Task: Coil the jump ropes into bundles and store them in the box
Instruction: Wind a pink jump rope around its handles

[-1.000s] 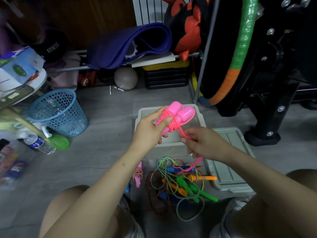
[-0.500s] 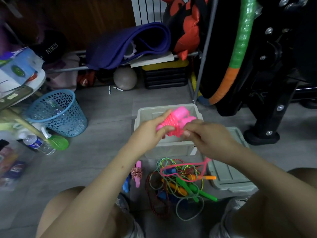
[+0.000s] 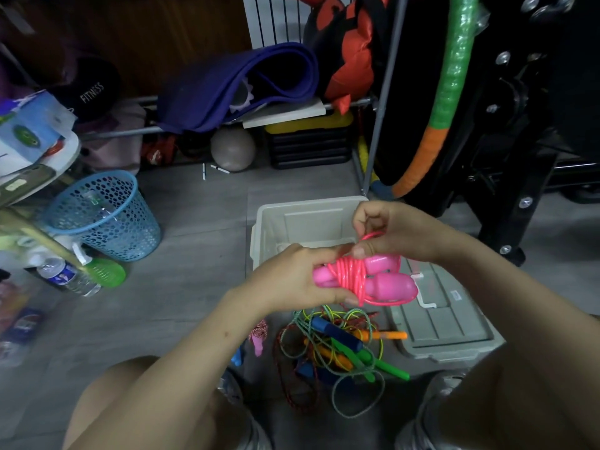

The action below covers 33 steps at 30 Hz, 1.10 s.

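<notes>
The left hand [image 3: 293, 280] grips the pink jump rope [image 3: 363, 280] by the left ends of its two handles, fingers closed around them, holding the bundle level above the near edge of the grey storage box [image 3: 263, 228]. The cord is wound tightly around the handles' middle. The right hand [image 3: 393, 232] sits just above the bundle, thumb and fingers pinching a loop of the pink cord. Below, a tangle of other jump ropes [image 3: 341, 349] lies on the floor beside the box lid [image 3: 444, 323].

Bright pink jump rope [image 3: 363, 279], pale grey box [image 3: 276, 222], perforated blue basket [image 3: 104, 216], green-and-orange hoop [image 3: 451, 82].
</notes>
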### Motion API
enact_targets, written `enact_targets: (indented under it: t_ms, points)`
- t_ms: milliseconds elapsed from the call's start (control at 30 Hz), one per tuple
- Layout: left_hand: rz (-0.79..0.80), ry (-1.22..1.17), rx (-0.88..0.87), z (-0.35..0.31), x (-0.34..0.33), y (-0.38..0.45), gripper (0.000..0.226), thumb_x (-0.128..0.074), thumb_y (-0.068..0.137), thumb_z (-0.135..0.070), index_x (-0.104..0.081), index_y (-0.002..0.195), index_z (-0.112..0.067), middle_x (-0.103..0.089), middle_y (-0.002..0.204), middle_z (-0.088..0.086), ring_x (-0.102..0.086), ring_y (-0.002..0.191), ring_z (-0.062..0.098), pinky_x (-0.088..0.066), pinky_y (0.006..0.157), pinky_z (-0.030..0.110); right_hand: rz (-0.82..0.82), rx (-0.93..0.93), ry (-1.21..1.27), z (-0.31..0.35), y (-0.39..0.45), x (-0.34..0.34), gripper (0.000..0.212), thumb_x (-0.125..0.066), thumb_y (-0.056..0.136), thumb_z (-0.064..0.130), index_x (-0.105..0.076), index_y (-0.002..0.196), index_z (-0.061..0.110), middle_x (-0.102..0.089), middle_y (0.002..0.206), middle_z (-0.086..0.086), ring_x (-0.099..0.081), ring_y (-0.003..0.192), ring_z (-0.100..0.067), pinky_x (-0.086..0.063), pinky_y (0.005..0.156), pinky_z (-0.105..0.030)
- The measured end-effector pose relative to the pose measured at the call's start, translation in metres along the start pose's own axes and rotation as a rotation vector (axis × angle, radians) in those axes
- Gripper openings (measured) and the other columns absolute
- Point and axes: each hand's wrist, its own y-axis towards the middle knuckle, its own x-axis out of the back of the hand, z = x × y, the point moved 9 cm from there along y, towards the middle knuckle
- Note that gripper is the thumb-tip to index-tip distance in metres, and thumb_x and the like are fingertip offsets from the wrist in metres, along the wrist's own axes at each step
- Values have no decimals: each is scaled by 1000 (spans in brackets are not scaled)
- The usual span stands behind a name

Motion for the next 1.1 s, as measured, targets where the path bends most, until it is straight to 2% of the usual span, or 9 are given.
enact_targets:
  t_ms: [100, 167, 233, 300, 400, 567, 733, 900, 1100]
  points:
    - [-31, -125, -8, -1, 0, 1, 72, -69, 51, -72, -42, 118, -66, -71, 105, 0, -66, 94, 13, -51, 92, 39, 122, -66, 224, -10, 1, -11, 33, -86, 60, 38, -59, 73, 23, -57, 74, 2, -52, 66, -10, -39, 56, -24]
    - [-66, -254, 15, 4, 4, 2, 81, -77, 49, -68, -38, 119, -73, -69, 108, 16, -59, 81, 14, -47, 97, 44, 136, -93, 449, -15, 3, -16, 39, -89, 50, 43, -60, 70, 25, -56, 72, 0, -51, 61, -12, -39, 52, -24]
    - [-108, -302, 47, 8, 9, 0, 84, -83, 50, -60, -37, 119, -71, -70, 79, 10, -44, 66, 8, -52, 79, 37, 117, -105, 517, -18, 5, -19, 41, -91, 45, 43, -62, 68, 24, -57, 71, -1, -51, 59, -12, -39, 51, -22]
    - [-129, -280, 61, 12, 12, 0, 92, -84, 51, -51, -29, 122, -70, -47, 48, -9, -33, 51, 3, -38, 56, 24, 75, -112, 506, -17, 5, -20, 31, -89, 53, 36, -66, 69, 21, -58, 75, -8, -51, 66, -20, -37, 59, -26]
    - [-158, -341, 68, 12, 21, -1, 93, -83, 49, -52, -28, 121, -74, -42, 46, -10, -34, 48, 5, -34, 52, 22, -24, -145, 595, -18, 1, -14, 15, -71, 68, 19, -68, 81, 14, -67, 71, -2, -61, 67, -14, -50, 62, -25]
    - [-133, -531, 29, 11, 18, -2, 79, -78, 65, -33, -38, 128, -58, -67, 62, -5, -57, 54, 8, -47, 52, 30, 9, -196, 677, -20, -4, -23, 31, -68, 75, 31, -66, 98, 11, -71, 86, -9, -68, 73, -15, -55, 65, -23]
    - [-109, -525, 18, 9, 17, -5, 70, -72, 78, -29, -39, 127, -65, -67, 76, -10, -59, 62, 9, -45, 49, 25, 120, -261, 880, -24, -3, -42, 88, -73, 56, 70, -62, 113, 3, -65, 111, -23, -66, 97, -31, -53, 79, -35]
    - [-107, -565, 58, 8, 19, -7, 51, -70, 79, -24, -48, 119, -46, -61, 55, -2, -46, 41, 10, -38, 41, 19, 175, -250, 1010, -27, -1, -51, 101, -63, 64, 74, -50, 128, -3, -55, 125, -27, -58, 108, -33, -47, 91, -39]
    - [-11, -601, 54, 4, 13, -9, 57, -63, 82, -29, -39, 129, -49, -61, 58, -3, -46, 40, 9, -36, 40, 15, 213, -232, 1074, -24, -1, -57, 105, -56, 66, 78, -46, 130, -4, -44, 136, -32, -47, 121, -39, -35, 105, -47]
